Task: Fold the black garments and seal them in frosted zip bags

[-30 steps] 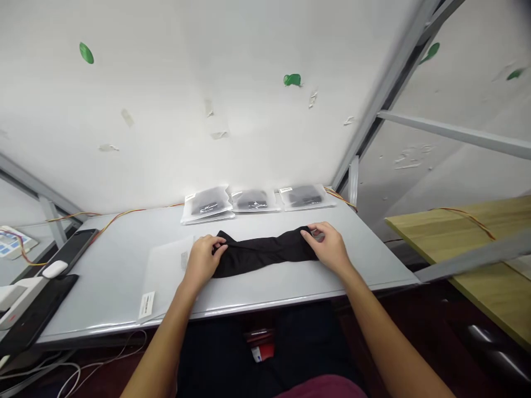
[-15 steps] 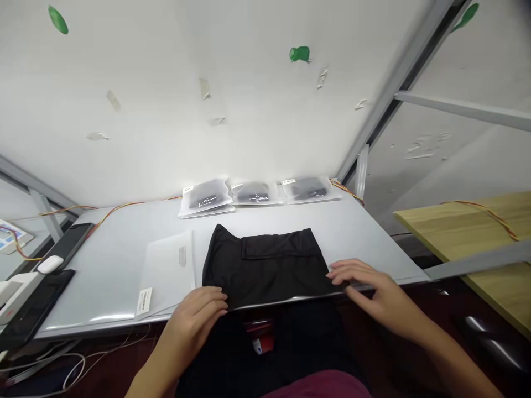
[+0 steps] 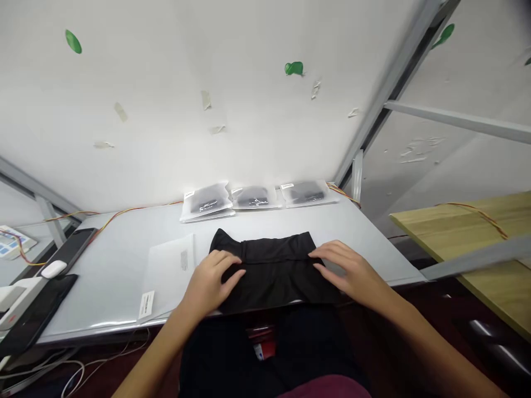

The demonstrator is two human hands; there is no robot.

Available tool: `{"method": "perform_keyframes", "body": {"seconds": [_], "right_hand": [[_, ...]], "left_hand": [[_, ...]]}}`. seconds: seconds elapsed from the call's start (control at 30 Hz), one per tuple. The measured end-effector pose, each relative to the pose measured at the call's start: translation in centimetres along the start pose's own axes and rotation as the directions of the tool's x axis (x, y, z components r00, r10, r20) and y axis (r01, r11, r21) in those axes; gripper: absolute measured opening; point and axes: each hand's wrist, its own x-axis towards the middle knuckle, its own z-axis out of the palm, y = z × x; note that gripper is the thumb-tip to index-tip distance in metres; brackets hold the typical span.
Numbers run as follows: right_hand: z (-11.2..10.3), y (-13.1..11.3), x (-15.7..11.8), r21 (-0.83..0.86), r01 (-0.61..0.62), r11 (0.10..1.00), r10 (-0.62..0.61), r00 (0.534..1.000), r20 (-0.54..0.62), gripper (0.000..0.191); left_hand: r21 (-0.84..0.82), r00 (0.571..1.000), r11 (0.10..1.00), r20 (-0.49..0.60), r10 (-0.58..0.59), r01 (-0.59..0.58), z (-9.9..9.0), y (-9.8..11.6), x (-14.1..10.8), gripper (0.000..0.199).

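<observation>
Left: a bag point(image 3: 168, 276), near the left hand point(image 3: 212, 276). Centre: the cloth point(image 3: 274, 282), flat at the counter's point(image 3: 112, 271) front edge; both hands have just moved from its near corners to the fold, grips spread, shifting the work there. Right: the right hand point(image 3: 347, 270), with counter onward to the right edge.

We list: one black cloth point(image 3: 277, 282), lightly wrinkled, spread out, far-side flap, right of the frosted bag point(image 3: 166, 271).
</observation>
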Motion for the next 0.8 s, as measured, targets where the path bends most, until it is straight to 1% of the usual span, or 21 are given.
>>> {"method": "perform_keyframes", "body": {"seconds": [0.07, 0.13, 0.23, 0.27, 0.33, 0.37, 0.4, 0.47, 0.5, 0.53, 0.57, 0.63, 0.7, 0.8], "right_hand": [[0.8, 1.1, 1.5, -0.039, 0.055, 0.998, -0.054, 0.998, 0.023, 0.026], [1.6, 2.2, 2.3, -0.068, 0.120, 0.990, -0.118, 0.992, 0.038, 0.026], [2.3, 3.2, 1.8, -0.093, 0.182, 0.979, -0.182, 0.983, 0.013, 0.026], [2.4, 3.4, 1.5, -0.088, 0.184, 0.979, -0.185, 0.983, -0.001, 0.028], [2.2, 3.3, 0.9, -0.045, 0.150, 0.988, -0.151, 0.988, -0.021, 0.031], [1.9, 3.2, 0.9, -0.008, 0.115, 0.993, -0.115, 0.993, -0.023, 0.031], [1.6, 3.2, 1.1, 0.032, 0.069, 0.997, -0.068, 0.997, -0.029, 0.030], [1.1, 3.4, 2.6, 0.105, -0.039, 0.994, 0.045, 0.997, -0.063, 0.029], [0.9, 3.7, 3.7, 0.139, -0.088, 0.986, 0.101, 0.991, -0.084, 0.029], [0.9, 4.2, 5.0, 0.169, -0.133, 0.977, 0.152, 0.983, -0.102, 0.029], [1.0, 4.8, 6.4, 0.198, -0.176, 0.964, 0.198, 0.976, -0.095, 0.030], [1.7, 6.3, 9.0, 0.236, -0.255, 0.938, 0.278, 0.958, -0.068, 0.034], [2.6, 7.7, 10.7, 0.234, -0.306, 0.923, 0.325, 0.945, -0.045, 0.035], [3.8, 9.1, 11.3, 0.225, -0.344, 0.912, 0.364, 0.930, -0.056, 0.038]], "left_hand": [[0.034, 0.992, 0.997, 0.109, 0.066, -0.070, 0.9, -1.5, 2.2, 0.017], [0.061, 0.976, 0.989, 0.180, 0.121, -0.134, 1.6, -2.7, 3.4, 0.016], [0.075, 0.969, 0.982, 0.196, 0.153, -0.171, 2.2, -3.5, 3.1, 0.012], [0.075, 0.968, 0.981, 0.189, 0.164, -0.181, 2.1, -3.5, 2.7, 0.012], [0.042, 0.969, 0.981, 0.170, 0.180, -0.190, 1.7, -3.3, 2.2, 0.015], [0.004, 0.972, 0.985, 0.158, 0.172, -0.174, 1.4, -3.2, 2.3, 0.018], [-0.048, 0.979, 0.990, 0.148, 0.140, -0.134, 1.0, -3.3, 2.7, 0.020], [-0.170, 0.987, 0.985, 0.161, -0.009, 0.036, 0.3, -3.6, 4.4, 0.023], [-0.218, 0.978, 0.966, 0.183, -0.099, 0.139, 0.2, -4.0, 5.6, 0.026], [-0.254, 0.958, 0.937, 0.219, -0.186, 0.240, 0.1, -4.6, 6.9, 0.031], [-0.268, 0.943, 0.919, 0.245, -0.224, 0.288, 0.3, -5.2, 8.1, 0.036], [-0.275, 0.921, 0.903, 0.304, -0.245, 0.331, 0.9, -6.5, 10.2, 0.043], [-0.265, 0.907, 0.901, 0.344, -0.245, 0.344, 1.8, -7.7, 11.3, 0.045], [-0.243, 0.897, 0.897, 0.347, -0.274, 0.368, 3.1, -9.0, 11.3, 0.046]]}}
